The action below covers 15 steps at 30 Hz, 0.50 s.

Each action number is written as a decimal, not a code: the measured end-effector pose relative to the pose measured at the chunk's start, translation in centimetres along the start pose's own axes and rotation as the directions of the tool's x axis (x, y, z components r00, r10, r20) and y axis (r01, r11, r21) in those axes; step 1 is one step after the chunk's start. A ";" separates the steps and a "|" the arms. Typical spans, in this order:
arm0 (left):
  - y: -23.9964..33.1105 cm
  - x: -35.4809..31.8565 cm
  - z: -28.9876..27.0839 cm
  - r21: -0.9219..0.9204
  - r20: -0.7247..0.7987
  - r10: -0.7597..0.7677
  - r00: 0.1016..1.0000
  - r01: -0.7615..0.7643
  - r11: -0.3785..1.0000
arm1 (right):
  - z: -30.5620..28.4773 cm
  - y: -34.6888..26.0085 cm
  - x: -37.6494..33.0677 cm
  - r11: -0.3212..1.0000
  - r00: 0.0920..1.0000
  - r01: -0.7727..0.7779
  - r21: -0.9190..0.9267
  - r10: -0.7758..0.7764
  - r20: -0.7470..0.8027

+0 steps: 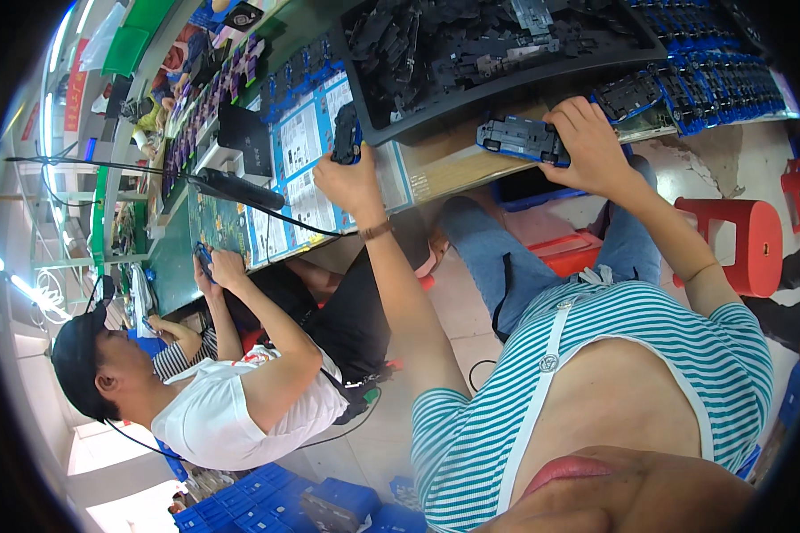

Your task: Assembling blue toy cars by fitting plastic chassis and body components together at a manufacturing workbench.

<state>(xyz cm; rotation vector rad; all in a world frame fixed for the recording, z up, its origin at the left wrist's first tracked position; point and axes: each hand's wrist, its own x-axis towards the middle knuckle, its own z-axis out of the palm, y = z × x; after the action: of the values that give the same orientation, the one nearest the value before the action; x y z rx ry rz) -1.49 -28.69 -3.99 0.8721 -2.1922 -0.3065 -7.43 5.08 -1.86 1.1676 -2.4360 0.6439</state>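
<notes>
My left hand (pixel 351 182) grips a small dark and blue plastic part (pixel 346 133) at the near edge of the workbench (pixel 453 164). My right hand (pixel 591 147) holds a flat blue and black toy-car chassis (pixel 520 140) just in front of a big black tray (pixel 436 111) piled with dark plastic pieces. More blue chassis parts (pixel 711 80) lie in rows to the right of that hand.
A co-worker in a white shirt and black cap (pixel 231 391) sits at my left, hands on a small part (pixel 204 258). A black tool (pixel 240 188) hangs over printed sheets (pixel 302 142). Red stools (pixel 747 240) and blue crates (pixel 329 502) stand on the floor.
</notes>
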 end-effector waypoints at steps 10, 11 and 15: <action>-0.1 2.4 2.7 -0.118 -0.034 0.110 0.993 -0.113 0.987 | 0.3 -0.8 -0.5 1.000 0.999 -0.007 0.025 0.008 -0.039; -0.5 1.6 1.6 -0.134 -0.014 0.147 0.989 -0.148 0.980 | 0.3 -0.6 -0.5 0.999 0.999 -0.006 0.033 0.007 -0.036; -3.1 -1.7 -0.9 -0.147 0.044 0.100 0.994 -0.093 0.985 | 0.5 -0.3 -0.2 0.997 0.999 0.013 0.076 -0.010 -0.044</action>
<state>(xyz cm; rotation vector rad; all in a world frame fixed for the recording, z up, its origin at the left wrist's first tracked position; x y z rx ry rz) 1.50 -29.77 -5.71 0.6832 -2.2203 -0.4386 -7.10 4.77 -2.34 1.1826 -2.3857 0.7566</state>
